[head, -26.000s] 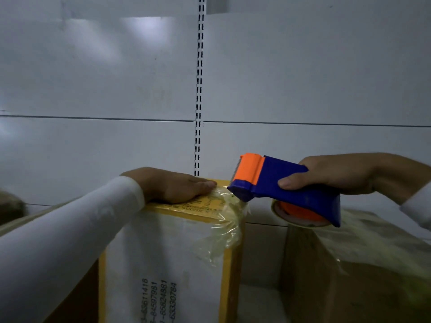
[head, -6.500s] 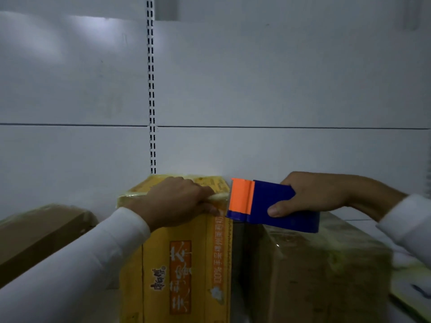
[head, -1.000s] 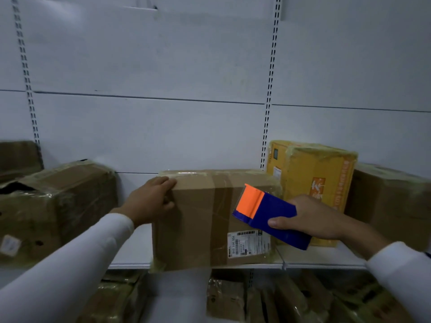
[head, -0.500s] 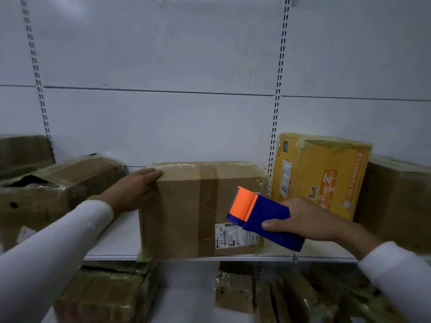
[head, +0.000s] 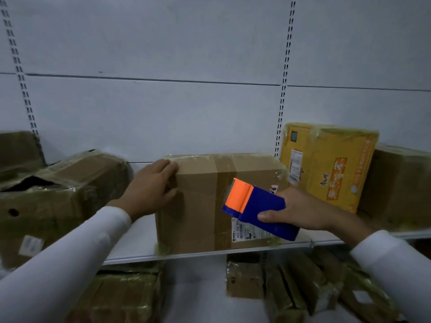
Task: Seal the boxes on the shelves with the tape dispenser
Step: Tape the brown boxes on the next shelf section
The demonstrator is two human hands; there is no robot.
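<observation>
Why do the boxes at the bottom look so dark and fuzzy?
In the head view, light falls on the white back wall, while the lower boxes sit in the shelf's shadow; the left box is smeared, likely by camera motion; the tape dispenser in the right hand looks sharp, and the wide lens bends the upright rails.

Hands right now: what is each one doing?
Left hand: open, fingers resting on the brown cardboard box.
Right hand: gripping the blue-and-orange tape dispenser.
</observation>
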